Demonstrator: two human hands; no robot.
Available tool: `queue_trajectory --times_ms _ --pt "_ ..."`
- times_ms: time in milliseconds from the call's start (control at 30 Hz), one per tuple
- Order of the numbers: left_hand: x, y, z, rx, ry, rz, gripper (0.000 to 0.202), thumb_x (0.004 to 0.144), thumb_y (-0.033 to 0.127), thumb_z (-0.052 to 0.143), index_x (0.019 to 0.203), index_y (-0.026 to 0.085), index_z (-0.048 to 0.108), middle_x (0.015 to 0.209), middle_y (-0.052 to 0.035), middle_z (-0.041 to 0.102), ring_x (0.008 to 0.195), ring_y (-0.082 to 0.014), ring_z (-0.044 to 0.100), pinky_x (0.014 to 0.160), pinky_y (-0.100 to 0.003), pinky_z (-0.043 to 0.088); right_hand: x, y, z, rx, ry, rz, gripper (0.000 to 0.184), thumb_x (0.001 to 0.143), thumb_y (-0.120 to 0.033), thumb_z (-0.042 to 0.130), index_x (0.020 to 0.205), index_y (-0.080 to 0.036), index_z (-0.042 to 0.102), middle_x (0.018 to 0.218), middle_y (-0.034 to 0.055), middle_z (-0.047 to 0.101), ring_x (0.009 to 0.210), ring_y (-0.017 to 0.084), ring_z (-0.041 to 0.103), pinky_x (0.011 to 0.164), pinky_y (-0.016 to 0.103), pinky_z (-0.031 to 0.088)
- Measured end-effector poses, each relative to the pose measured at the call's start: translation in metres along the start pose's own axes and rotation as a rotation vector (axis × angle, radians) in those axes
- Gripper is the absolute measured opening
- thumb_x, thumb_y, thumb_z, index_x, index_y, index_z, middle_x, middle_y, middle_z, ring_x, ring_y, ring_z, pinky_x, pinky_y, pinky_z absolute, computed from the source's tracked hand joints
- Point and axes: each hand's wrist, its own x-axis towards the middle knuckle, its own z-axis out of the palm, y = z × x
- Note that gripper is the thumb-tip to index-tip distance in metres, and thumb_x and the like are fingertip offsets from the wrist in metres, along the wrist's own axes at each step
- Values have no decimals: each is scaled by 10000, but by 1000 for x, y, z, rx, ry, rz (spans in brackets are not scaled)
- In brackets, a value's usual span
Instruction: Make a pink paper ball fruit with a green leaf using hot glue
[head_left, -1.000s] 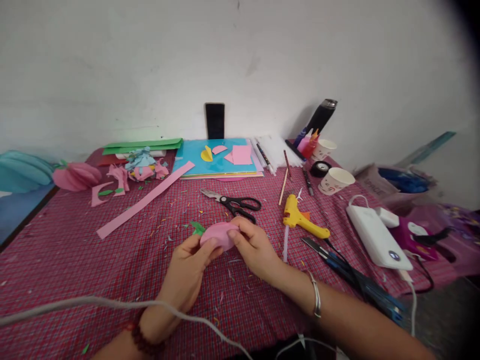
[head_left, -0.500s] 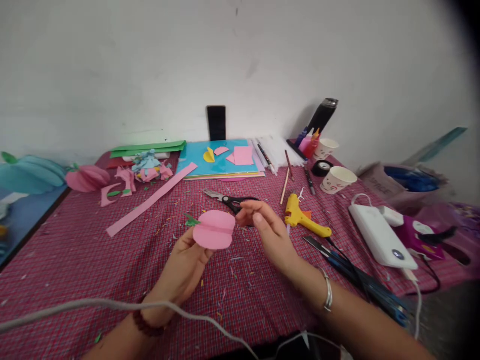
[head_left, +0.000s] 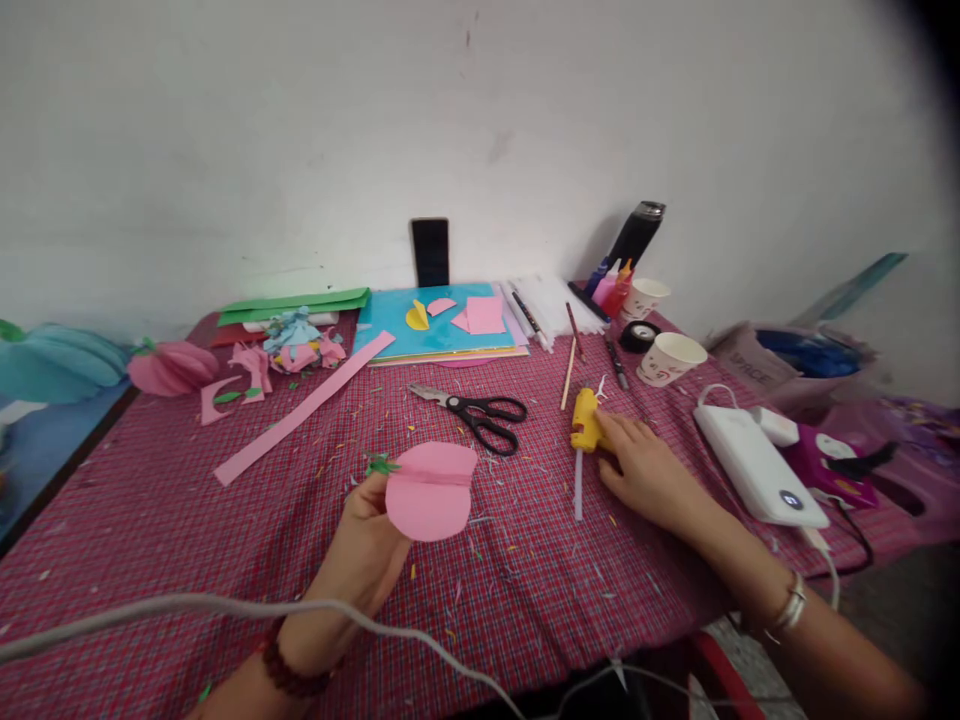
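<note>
My left hand (head_left: 369,535) pinches a pink folded paper pumpkin or apple shape (head_left: 431,495) by its left edge, near a green paper stem (head_left: 381,464). The pink piece is held tilted above the tablecloth, and a crease runs across it. On the right, my right hand (head_left: 651,468) is closed over the handle of a yellow glue gun (head_left: 585,420), which lies on the table. A clear glue stick (head_left: 578,485) sticks out of the gun toward me. Between my hands, farther back, lie black-handled scissors (head_left: 480,410) with their blades toward the left.
A long pink paper strip (head_left: 304,405) and paper scraps (head_left: 251,370) lie left. Coloured sheets (head_left: 390,312) and a phone (head_left: 430,252) are at the back. Paper cups (head_left: 670,360) and a white power bank (head_left: 761,465) stand right. A pale cable (head_left: 180,603) crosses the foreground.
My right hand has moved right, from beside the pink paper shape to the glue gun's handle. The paper shape, still in my left hand, is lower and turned more face-on.
</note>
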Motion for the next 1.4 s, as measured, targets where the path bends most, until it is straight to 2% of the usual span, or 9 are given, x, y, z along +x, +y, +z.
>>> queue_trajectory --times_ms 100,200,333,467,667,767,900,1067,1400 --pt "-2 1 2 -12 38 13 360 365 276 946 644 183 738 627 -10 729 568 -158 675 622 -270 589 -2 -15 -10 48 92 27 510 806 -147 532 1306 -51 509 1335 229 546 1239 369 497 1026 547 401" --pt "-5 1 4 12 52 7 399 365 327 946 680 176 752 654 -29 738 578 -169 681 614 -270 593 0 -59 -38 371 233 -21 318 881 -233 549 1185 -149 587 1175 146 633 1112 288 569 975 484 441" --pt "-9 0 4 12 71 -4 410 367 322 946 706 198 750 674 -12 741 563 -151 673 579 -236 582 9 -125 -62 1112 7 -52 105 882 -226 565 971 -190 608 876 33 650 831 161 618 771 313 505" --pt "-13 3 1 21 -24 29 339 411 270 928 681 212 732 608 25 703 474 -114 616 451 -179 519 21 -159 -54 1496 -182 -32 114 814 -269 657 834 -181 587 777 -8 587 723 124 546 679 269 458" --pt "-15 8 -3 122 -163 -9 241 534 260 862 720 189 725 641 0 683 518 -140 611 444 -201 496 27 -166 -35 1769 -340 97 293 713 -357 774 747 -178 546 681 -52 528 611 84 465 582 235 364" --pt "-13 8 -1 177 -213 54 177 571 245 828 703 184 727 736 -33 702 648 -180 638 537 -236 519 28 -168 -31 1855 -384 139 323 668 -350 807 741 -184 539 670 -66 521 609 78 461 584 228 358" --pt "-10 7 2 219 -226 127 140 590 257 825 676 202 728 757 -36 705 724 -199 636 645 -269 524 30 -169 -29 1855 -390 161 303 651 -294 812 730 -183 541 671 -68 513 609 75 446 585 227 345" --pt "-9 6 3 212 -242 98 218 569 346 855 656 194 725 724 -34 689 667 -173 617 568 -231 488 30 -170 -26 1839 -395 159 303 646 -277 796 713 -189 515 646 -74 485 582 72 418 555 220 324" --pt "-7 -2 -4 318 -324 232 148 651 319 807 683 200 724 717 -42 667 681 -175 609 613 -243 480 28 -171 -20 1756 -371 168 204 655 -183 689 682 -194 487 621 -76 467 557 68 397 525 218 307"
